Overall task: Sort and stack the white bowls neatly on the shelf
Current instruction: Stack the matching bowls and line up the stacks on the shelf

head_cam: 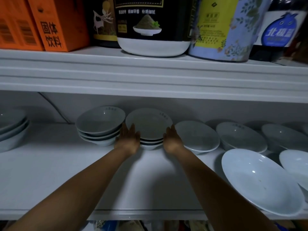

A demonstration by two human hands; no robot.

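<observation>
A stack of three white bowls (149, 125) stands at the back middle of the white shelf (66, 164). My left hand (129, 140) presses flat against the stack's left side and my right hand (171, 140) against its right side, fingers extended. Just to the left, touching or nearly touching, sits another stack of three white bowls (100, 124). Single white bowls lie to the right: one (198, 136) beside my right hand, one (241, 137) further right, one (283, 136) at the far right. A large white bowl (260, 180) tilts at the front right.
A stack of larger bowls (11, 129) sits at the far left edge. Another bowl (296, 165) shows at the right edge. The upper shelf (150, 72) overhangs closely, carrying orange boxes (41, 24), a black-and-white tub (153, 25) and canisters (221, 29).
</observation>
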